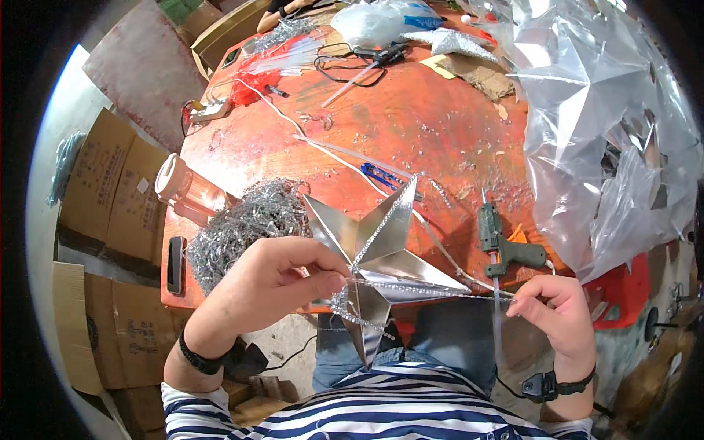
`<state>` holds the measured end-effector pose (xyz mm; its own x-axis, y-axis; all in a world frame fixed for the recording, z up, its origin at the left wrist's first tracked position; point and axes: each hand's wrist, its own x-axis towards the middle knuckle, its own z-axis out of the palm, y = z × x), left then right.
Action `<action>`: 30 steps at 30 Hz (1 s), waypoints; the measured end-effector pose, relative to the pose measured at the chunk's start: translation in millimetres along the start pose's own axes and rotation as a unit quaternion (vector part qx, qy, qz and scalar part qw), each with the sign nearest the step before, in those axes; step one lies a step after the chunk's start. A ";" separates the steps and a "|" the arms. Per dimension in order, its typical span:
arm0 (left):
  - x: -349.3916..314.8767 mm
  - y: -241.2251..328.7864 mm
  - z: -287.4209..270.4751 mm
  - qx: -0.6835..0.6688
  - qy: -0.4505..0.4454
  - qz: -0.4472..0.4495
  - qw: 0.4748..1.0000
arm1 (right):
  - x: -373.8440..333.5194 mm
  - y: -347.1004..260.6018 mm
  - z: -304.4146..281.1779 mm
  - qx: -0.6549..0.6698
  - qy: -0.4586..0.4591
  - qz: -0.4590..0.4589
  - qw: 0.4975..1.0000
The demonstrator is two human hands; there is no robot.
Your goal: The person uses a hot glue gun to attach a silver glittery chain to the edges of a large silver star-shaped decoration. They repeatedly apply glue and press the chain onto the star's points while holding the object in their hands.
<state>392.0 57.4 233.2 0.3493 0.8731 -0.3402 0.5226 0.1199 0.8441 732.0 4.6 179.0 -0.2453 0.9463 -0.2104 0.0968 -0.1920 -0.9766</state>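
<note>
A shiny silver five-pointed star (392,231) lies at the red table's near edge, one point hanging over toward my lap. Sparkling silver trim (433,288) runs along some of its ridges. My left hand (290,275) pinches this trim close to the star's centre. From there a length stretches across the right-hand point to my right hand (554,312), whose thumb and fingers close on its far part. A loose loop of trim dangles below the left fingers. Just beyond my right hand lies a dark green glue gun (506,246) with a clear glue stick (498,315) in its rear.
A tangled heap of silver trim (257,227) sits left, beside a clear cup (192,187) and a phone (175,264). Clear plastic bags with silver stars (579,103) cover the right side. A white cord (337,158) crosses the table (257,158). Another person's arm (275,15) shows far off.
</note>
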 end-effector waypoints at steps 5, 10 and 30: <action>10.0 -3.4 2.6 0.080 0.013 0.014 0.997 | 7.1 16.1 -8.0 -0.116 -0.004 -0.088 0.989; 12.6 -9.7 2.3 0.103 0.014 -0.013 0.994 | 6.6 22.6 -5.1 -0.065 0.020 -0.005 0.998; 21.2 -21.5 20.1 0.138 0.063 0.014 0.988 | 9.2 34.1 -5.8 -0.200 0.043 -0.082 0.975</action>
<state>403.8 63.8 199.5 0.2760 0.9281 -0.2498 0.7127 -0.0232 0.7011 738.7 8.2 144.1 -0.2086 0.9775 -0.0309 0.4364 0.0647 -0.8974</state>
